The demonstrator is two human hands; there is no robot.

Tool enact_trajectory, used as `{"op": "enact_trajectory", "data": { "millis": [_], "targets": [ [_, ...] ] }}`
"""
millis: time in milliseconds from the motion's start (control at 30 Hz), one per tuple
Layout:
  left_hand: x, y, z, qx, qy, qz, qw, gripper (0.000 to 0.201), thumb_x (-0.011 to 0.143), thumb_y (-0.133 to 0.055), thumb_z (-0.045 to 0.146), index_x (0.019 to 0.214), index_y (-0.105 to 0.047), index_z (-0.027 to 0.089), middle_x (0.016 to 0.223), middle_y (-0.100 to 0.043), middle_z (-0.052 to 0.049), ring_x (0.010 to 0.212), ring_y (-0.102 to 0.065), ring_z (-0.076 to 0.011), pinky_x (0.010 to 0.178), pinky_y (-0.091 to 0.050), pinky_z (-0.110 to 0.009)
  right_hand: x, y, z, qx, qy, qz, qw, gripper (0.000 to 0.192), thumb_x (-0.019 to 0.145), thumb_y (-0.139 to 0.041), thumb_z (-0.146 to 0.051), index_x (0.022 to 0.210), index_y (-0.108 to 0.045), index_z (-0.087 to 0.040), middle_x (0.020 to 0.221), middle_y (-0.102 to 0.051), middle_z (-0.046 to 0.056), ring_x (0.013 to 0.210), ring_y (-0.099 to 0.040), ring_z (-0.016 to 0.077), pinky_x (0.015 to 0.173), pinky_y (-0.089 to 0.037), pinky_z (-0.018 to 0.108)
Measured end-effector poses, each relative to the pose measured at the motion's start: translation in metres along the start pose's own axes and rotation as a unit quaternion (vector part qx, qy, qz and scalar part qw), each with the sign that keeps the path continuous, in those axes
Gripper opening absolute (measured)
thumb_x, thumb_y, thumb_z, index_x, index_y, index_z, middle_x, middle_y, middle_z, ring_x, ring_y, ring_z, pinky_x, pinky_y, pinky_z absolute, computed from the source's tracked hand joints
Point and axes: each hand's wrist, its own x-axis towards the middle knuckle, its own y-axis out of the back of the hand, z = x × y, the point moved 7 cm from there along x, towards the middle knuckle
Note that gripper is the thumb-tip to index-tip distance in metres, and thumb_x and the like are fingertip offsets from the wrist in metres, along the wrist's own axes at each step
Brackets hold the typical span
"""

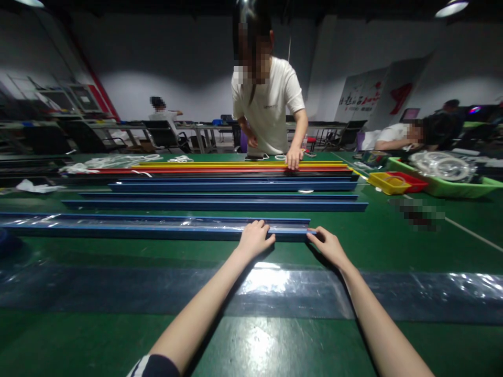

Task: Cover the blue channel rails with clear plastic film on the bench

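A long blue channel (157, 230) lies crosswise on the green table, with a clear plastic strip (212, 225) along its inside. My left hand (254, 238) is curled over the channel's near wall close to its right end, thumb on the near side. At that right end, my right hand (329, 245) pinches the corner between thumb and fingers; whether the strip is in the pinch too, I cannot tell. Nearer to me, a wide clear plastic sheet (118, 290) stretches flat across the table beneath my forearms.
Beyond lie more blue channels (220, 205), then red and yellow strips (220, 170) touched by a co-worker's hand (294, 158). Yellow (387, 184) and green trays (451, 189) stand at right, the green one holding coiled clear tubing (444, 166). White scraps (37, 186) lie at left.
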Motion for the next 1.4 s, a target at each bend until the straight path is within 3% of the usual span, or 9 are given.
{"op": "enact_trajectory", "data": {
  "millis": [300,567,833,1167,1400],
  "targets": [
    [0.007,-0.005,-0.002,-0.014,0.033,-0.067,0.997,0.045,0.082,-0.040,0.051,0.097,-0.063,0.015,0.094,-0.060,-0.009,0.093,-0.055,-0.0229,0.078,-0.043,-0.030,0.002,-0.001,-0.001,0.015,0.000,-0.002,1.000,0.029,0.072,-0.051,-0.049,0.077,-0.059,-0.021,0.100,-0.067,0.007,0.080,-0.058,0.0199,0.074,-0.041,0.033],
    [0.006,-0.003,-0.002,-0.016,0.037,-0.064,0.997,0.048,0.082,-0.039,0.052,0.099,-0.064,0.014,0.093,-0.061,-0.011,0.092,-0.056,-0.0242,0.077,-0.044,-0.032,0.004,-0.004,0.004,0.010,0.011,-0.004,1.000,0.023,0.074,-0.050,-0.046,0.074,-0.053,-0.023,0.104,-0.066,0.006,0.088,-0.058,0.0203,0.080,-0.041,0.036],
    [0.004,-0.002,-0.005,-0.017,0.058,-0.072,0.996,0.051,0.081,-0.039,0.055,0.098,-0.064,0.014,0.093,-0.060,-0.011,0.093,-0.055,-0.0240,0.078,-0.043,-0.030,0.006,-0.009,0.009,0.030,0.030,-0.011,0.999,0.021,0.077,-0.047,-0.042,0.085,-0.054,-0.024,0.108,-0.064,0.006,0.097,-0.057,0.0200,0.088,-0.039,0.038],
    [0.001,-0.004,-0.008,-0.013,0.055,-0.081,0.995,0.052,0.082,-0.037,0.055,0.094,-0.066,0.013,0.096,-0.060,-0.013,0.096,-0.054,-0.0257,0.080,-0.044,-0.033,0.002,0.001,0.001,-0.015,0.012,0.020,1.000,0.035,0.080,-0.041,-0.051,0.081,-0.059,-0.021,0.085,-0.066,0.005,0.079,-0.058,0.0190,0.076,-0.041,0.032],
    [0.001,-0.006,-0.011,-0.009,0.067,-0.102,0.992,0.054,0.082,-0.036,0.057,0.093,-0.066,0.013,0.097,-0.059,-0.014,0.096,-0.055,-0.0253,0.079,-0.044,-0.032,0.002,-0.003,0.005,-0.044,0.030,0.009,0.999,0.035,0.078,-0.045,-0.050,0.090,-0.063,-0.022,0.090,-0.065,0.006,0.086,-0.057,0.0198,0.081,-0.040,0.033]
  ]
}}
